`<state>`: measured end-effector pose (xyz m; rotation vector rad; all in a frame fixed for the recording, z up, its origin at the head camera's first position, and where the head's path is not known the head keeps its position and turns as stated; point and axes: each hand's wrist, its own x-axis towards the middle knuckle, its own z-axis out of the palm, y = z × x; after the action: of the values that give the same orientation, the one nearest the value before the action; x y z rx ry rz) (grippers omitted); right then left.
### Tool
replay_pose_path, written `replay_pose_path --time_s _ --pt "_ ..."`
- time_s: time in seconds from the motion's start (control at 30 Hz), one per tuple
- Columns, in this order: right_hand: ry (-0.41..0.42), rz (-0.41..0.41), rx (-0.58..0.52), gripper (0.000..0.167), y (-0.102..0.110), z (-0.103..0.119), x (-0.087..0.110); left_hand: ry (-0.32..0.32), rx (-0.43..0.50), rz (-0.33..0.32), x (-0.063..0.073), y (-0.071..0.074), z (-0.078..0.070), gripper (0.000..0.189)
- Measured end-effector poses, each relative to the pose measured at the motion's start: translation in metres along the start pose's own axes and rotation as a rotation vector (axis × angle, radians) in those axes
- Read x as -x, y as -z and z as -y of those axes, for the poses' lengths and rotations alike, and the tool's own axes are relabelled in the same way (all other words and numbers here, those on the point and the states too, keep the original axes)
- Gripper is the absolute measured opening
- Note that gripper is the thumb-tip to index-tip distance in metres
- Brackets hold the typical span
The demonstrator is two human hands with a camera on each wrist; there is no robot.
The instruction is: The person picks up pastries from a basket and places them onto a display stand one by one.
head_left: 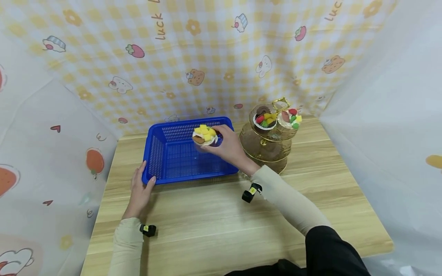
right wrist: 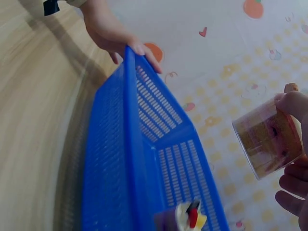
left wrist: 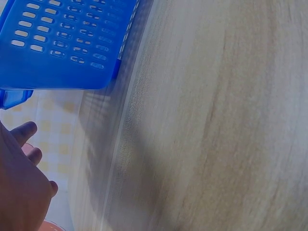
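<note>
In the head view my right hand (head_left: 229,145) holds a clear dessert cup (head_left: 204,135) with yellow cubes and cream on top, above the blue basket (head_left: 188,178). The right wrist view shows the brown layers inside this cup (right wrist: 269,137), thumb and fingers around its side. My left hand (head_left: 139,190) grips the basket's near left corner, its thumb at the front and fingers along the left side. A second cup (right wrist: 190,216), topped with cream and red, black and yellow pieces, shows inside the basket; in the head view my right hand mostly hides it.
To the right of the basket stands a tiered gold-rimmed stand (head_left: 264,147). Its top tier bears a cup (head_left: 265,119) with dark and fruit topping and another cup (head_left: 289,119) with cream and fruit. A patterned curtain (head_left: 193,50) hangs behind the wooden table (head_left: 214,222).
</note>
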<state>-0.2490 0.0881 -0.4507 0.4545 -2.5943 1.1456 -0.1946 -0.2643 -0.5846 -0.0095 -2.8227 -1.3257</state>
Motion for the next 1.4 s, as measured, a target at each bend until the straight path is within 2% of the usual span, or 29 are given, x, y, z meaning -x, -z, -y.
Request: replay_pose_path --time_s 0.23,0.47,0.7,1.0,1.23,1.4 --pt "-0.102 -0.048 -0.070 0.069 0.012 -0.026 0.022 0.014 0.002 0.008 0.001 0.001 -0.002 0.070" --pt "-0.105 -0.101 -0.075 0.066 0.031 -0.040 0.049 0.025 0.007 0.008 0.002 0.001 -0.001 0.069" --pt "-0.156 -0.182 -0.094 0.065 0.048 -0.048 0.074 0.052 0.008 0.026 0.001 0.002 0.000 0.068" --pt "-0.247 -0.281 -0.132 0.065 0.060 -0.062 0.084 0.059 0.008 0.021 0.001 0.001 0.000 0.068" --pt "-0.297 -0.354 -0.096 0.063 0.062 -0.073 0.083 0.025 0.013 0.003 -0.001 -0.002 0.002 0.069" --pt "-0.350 -0.394 -0.107 0.065 0.059 -0.079 0.080 0.031 0.014 0.010 -0.002 -0.002 0.004 0.069"
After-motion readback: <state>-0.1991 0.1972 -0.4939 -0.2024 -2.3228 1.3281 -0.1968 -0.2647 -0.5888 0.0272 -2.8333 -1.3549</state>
